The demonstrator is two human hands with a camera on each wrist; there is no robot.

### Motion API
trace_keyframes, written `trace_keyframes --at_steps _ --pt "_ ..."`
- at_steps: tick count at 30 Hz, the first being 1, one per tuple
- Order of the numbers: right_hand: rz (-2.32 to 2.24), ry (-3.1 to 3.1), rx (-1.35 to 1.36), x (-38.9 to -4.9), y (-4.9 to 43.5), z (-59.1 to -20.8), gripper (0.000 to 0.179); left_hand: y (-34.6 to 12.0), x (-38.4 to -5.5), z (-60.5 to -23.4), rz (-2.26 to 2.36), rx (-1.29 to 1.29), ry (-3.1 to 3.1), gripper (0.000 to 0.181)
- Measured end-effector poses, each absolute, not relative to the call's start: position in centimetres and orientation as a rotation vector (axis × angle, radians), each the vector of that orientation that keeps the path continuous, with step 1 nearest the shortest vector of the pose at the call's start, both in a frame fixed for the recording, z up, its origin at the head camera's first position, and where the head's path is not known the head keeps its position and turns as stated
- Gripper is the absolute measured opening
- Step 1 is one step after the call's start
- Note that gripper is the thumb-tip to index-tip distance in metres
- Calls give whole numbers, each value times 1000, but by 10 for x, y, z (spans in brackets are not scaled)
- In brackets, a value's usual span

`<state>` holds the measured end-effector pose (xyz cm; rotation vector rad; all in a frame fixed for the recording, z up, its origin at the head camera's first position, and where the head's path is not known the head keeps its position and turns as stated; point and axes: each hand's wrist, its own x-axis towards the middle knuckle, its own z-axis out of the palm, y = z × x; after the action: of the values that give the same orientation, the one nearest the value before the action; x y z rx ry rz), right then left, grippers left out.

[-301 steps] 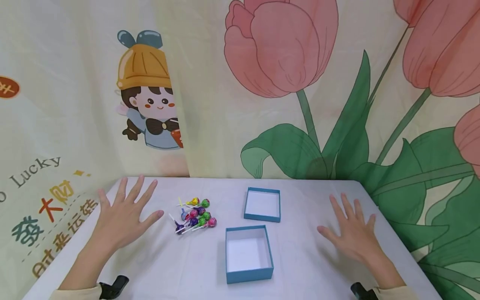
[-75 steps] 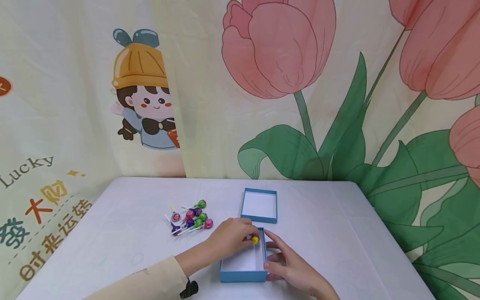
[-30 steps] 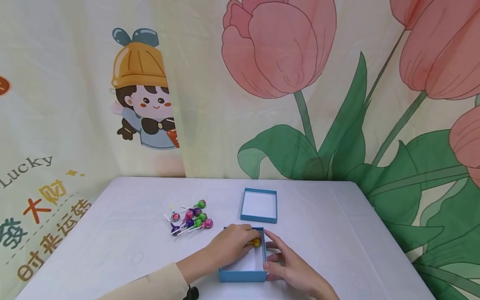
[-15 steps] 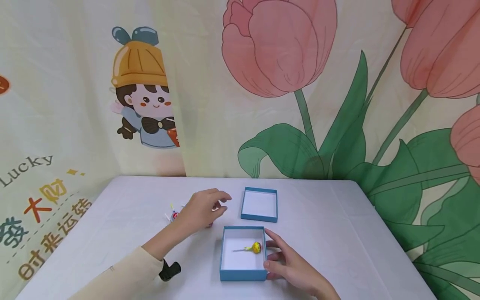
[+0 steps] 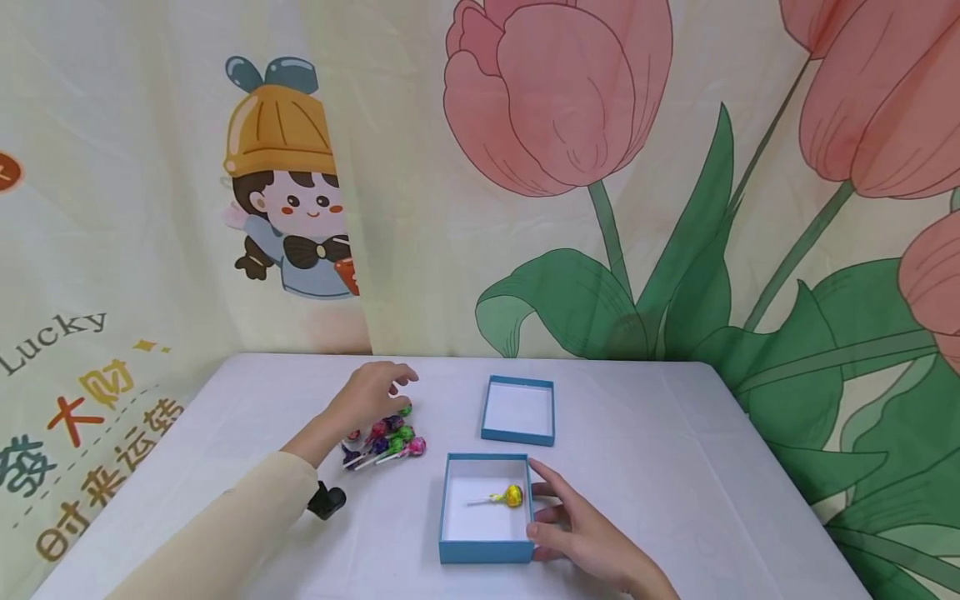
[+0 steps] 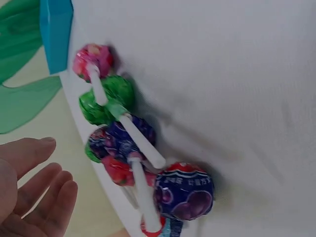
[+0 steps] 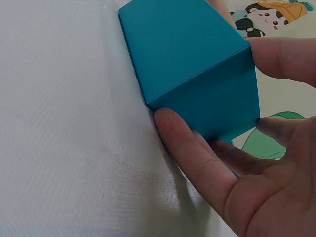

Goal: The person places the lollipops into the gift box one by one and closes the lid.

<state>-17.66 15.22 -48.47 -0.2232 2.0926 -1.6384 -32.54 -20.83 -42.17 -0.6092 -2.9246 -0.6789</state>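
My left hand hovers over a pile of wrapped lollipops, its fingers loosely bent and holding nothing. In the left wrist view, its fingers stay apart from the pink, green and purple lollipops. It hides part of the pile in the head view. My right hand rests against the right side of an open blue box, fingers spread along the outer wall. The right wrist view has the thumb at one corner of that box and a fingertip low on its wall. Inside lies one yellow lollipop, stick pointing left.
A shallow blue lid, inner side up, lies behind the box. Everything stands on a table with a white cloth. A printed curtain hangs behind the table's far edge.
The left hand put the yellow lollipop into the box, let go of it and moved back left to the pile. The right hand has stayed at the box over the last few frames.
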Motion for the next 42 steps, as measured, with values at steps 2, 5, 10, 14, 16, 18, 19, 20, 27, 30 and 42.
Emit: trace_keyframes --at_steps 2,5,10,14,16,18,19,20,27,30,42 --pt "-1642 2090 -226 -176 152 -485 87 -211 -330 -425 -652 -602 -2968 35" --pt "-1639 2095 -232 -176 152 -485 86 -214 -335 -428 -620 -607 -3020 35" --pt "-1625 2115 -230 -176 152 -485 86 -217 -339 -432 -601 -608 -3070 34" --pt "-1626 2115 -233 -176 152 -485 86 -217 -340 -433 -588 -615 -3093 32" --pt "-1629 2112 -234 -176 152 -485 86 -217 -341 -433 -590 -620 -3100 31" --pt "-1633 2109 -235 -176 153 -485 86 -218 -342 -432 -588 -635 -3103 30" --pt "-1635 2108 -234 -176 153 -485 86 -218 -342 -432 -587 -640 -3105 30" --pt "-1637 2106 -234 -176 153 -485 86 -218 -343 -432 -590 -645 -3108 29" --pt "-1638 2098 -236 -176 153 -484 86 -221 -344 -436 -588 -644 -3121 24" --pt "-1631 2104 -233 -176 152 -483 86 -221 -343 -437 -578 -648 -3119 24" --pt "-1641 2098 -229 -175 152 -482 87 -221 -345 -438 -599 -647 -3060 20"
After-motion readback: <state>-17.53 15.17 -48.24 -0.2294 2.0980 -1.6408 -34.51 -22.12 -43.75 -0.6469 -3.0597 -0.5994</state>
